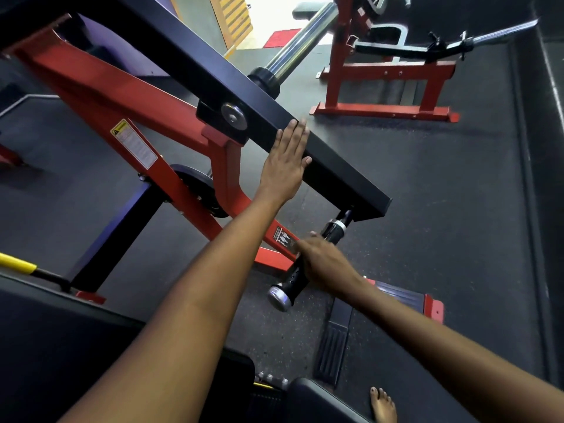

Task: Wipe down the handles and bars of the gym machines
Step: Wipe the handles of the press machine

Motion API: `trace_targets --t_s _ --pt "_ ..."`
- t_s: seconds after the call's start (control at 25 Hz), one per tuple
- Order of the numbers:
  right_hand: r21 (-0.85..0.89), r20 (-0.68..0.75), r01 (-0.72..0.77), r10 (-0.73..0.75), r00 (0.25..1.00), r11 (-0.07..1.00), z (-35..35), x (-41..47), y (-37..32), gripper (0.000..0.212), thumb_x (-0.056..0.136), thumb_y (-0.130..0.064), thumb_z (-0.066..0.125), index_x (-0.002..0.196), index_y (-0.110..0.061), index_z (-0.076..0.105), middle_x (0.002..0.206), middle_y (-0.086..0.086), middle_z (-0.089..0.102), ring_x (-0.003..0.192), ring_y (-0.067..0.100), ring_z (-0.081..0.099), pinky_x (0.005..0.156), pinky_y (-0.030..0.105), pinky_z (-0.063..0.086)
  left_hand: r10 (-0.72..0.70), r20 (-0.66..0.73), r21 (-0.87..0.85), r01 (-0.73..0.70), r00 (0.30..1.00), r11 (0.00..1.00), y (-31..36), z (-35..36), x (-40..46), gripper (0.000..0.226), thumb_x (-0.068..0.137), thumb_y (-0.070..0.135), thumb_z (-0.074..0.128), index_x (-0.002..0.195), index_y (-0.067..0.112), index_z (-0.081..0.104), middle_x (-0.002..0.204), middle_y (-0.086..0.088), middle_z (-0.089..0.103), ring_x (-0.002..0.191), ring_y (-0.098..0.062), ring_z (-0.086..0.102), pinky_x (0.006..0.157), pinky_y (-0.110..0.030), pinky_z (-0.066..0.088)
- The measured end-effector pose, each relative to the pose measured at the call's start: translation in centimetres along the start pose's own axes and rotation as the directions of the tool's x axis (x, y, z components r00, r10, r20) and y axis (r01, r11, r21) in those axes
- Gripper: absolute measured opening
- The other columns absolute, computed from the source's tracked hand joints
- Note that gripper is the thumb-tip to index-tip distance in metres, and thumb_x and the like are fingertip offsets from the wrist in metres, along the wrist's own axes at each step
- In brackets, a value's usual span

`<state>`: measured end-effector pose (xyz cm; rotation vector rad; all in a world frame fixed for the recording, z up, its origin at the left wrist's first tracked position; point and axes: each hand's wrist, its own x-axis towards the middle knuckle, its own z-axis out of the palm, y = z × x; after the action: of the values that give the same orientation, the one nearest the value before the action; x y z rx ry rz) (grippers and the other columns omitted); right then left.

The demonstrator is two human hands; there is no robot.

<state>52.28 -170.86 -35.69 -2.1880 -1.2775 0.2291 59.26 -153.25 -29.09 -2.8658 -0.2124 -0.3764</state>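
A red-framed lever machine fills the middle of the view. Its black square lever arm (341, 166) slopes down to the right. My left hand (287, 163) lies flat against the side of this arm, fingers straight and pointing up. From the arm's low end a black handle (288, 290) with a chrome end cap juts toward me. My right hand (325, 264) lies over the middle of that handle, blurred, with its fingers wrapped across it. No cloth shows in either hand.
A chrome weight sleeve (302, 44) sticks out behind the lever arm. A second red machine (384, 111) stands at the back right. Black pads (61, 346) lie near me, a ribbed footplate (332, 346) is on the rubber floor, and a bare foot (383, 406) shows at the bottom.
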Motion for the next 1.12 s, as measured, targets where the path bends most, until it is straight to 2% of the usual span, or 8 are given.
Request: trace_targets --t_s 0.28,0.4,0.48,0.52,0.6,0.84,0.96,1.12 --pt "0.260 0.074 0.352 -0.382 0.921 0.899 -1.3 -6.9 -2.6 0.065 0.073 0.018 0.033 0.132 -0.003 0.050 0.141 0.010 0.047 0.135 0.016 0.038 0.115 0.026 0.025 -0.008 0.024 -0.015 0.009 1.000 1.000 0.0 -0.2 0.0 0.059 0.105 0.033 0.025 0.154 0.007 0.004 0.162 -0.008 -0.001 0.149 -0.022 -0.006 0.120 -0.035 -0.009" --pt "0.397 -0.233 -0.045 0.148 0.961 0.917 -0.9 -8.4 0.8 0.041 0.084 0.014 0.043 0.116 -0.004 0.062 0.117 0.003 0.063 0.109 0.011 0.059 0.091 0.018 0.047 -0.014 0.025 -0.008 0.015 1.000 1.000 0.2 -0.3 -0.1 0.059 0.105 0.033 0.024 0.154 0.007 0.001 0.162 -0.007 -0.003 0.149 -0.022 -0.009 0.119 -0.035 -0.011" --pt "0.783 -0.021 -0.446 0.735 0.677 0.434 -0.9 -4.9 2.8 0.017 0.088 0.007 0.053 0.087 -0.005 0.065 0.083 0.007 0.066 0.077 0.019 0.059 0.062 0.018 0.048 -0.024 0.025 -0.011 0.024 0.999 1.000 0.2 -0.5 -0.1 0.059 0.105 0.033 0.023 0.154 0.006 0.000 0.162 -0.008 -0.005 0.149 -0.022 -0.009 0.119 -0.035 -0.011" --pt "0.877 0.197 -0.461 0.774 0.601 0.135 -0.8 -2.7 3.3 0.021 0.088 0.010 0.050 0.075 -0.004 0.059 0.072 0.009 0.060 0.067 0.020 0.054 0.056 0.020 0.047 -0.025 0.032 -0.013 0.025 0.999 1.000 0.2 -0.6 -0.1 0.059 0.105 0.032 0.023 0.153 0.006 0.000 0.162 -0.008 -0.005 0.149 -0.023 -0.009 0.118 -0.035 -0.011" --pt "0.894 0.353 -0.438 0.753 0.556 -0.095 -0.8 0.4 3.3 0.028 0.086 0.014 0.041 0.067 -0.003 0.052 0.064 0.010 0.053 0.060 0.019 0.052 0.056 0.025 0.048 -0.022 0.042 0.003 0.022 0.999 1.000 0.4 -0.6 -0.1 0.059 0.105 0.032 0.023 0.153 0.006 -0.001 0.162 -0.008 -0.005 0.149 -0.023 -0.009 0.119 -0.035 -0.010" --pt "0.751 0.484 -0.649 0.569 0.665 0.119 2.3 -5.8 -5.7 0.031 0.085 0.009 0.046 0.065 -0.011 0.058 0.065 0.005 0.056 0.068 0.019 0.050 0.064 0.032 0.039 -0.040 0.051 0.018 0.040 0.998 0.999 0.7 -0.8 -0.2 0.058 0.105 0.030 0.021 0.153 0.005 -0.002 0.162 -0.009 -0.006 0.149 -0.025 -0.009 0.120 -0.037 -0.008" --pt "0.769 0.397 -0.632 0.707 0.585 0.092 1.2 -2.9 -0.2 0.019 0.089 0.007 0.048 0.090 0.004 0.067 0.086 0.011 0.061 0.060 0.010 0.056 0.055 0.014 0.043 -0.051 0.069 0.030 0.049 0.996 0.998 0.8 -1.2 -0.1 0.059 0.105 0.031 0.021 0.153 0.005 -0.002 0.162 -0.009 -0.006 0.149 -0.025 -0.009 0.119 -0.037 -0.009" --pt "0.828 0.402 -0.557 0.761 0.509 -0.065 0.0 0.3 2.1 0.027 0.089 0.010 0.042 0.073 -0.007 0.055 0.074 0.009 0.057 0.058 0.012 0.051 0.054 0.021 0.042 -0.057 0.080 0.042 0.053 0.995 0.998 1.1 -1.4 -0.2 0.059 0.106 0.031 0.021 0.153 0.005 -0.003 0.162 -0.009 -0.008 0.148 -0.025 -0.010 0.119 -0.037 -0.009"
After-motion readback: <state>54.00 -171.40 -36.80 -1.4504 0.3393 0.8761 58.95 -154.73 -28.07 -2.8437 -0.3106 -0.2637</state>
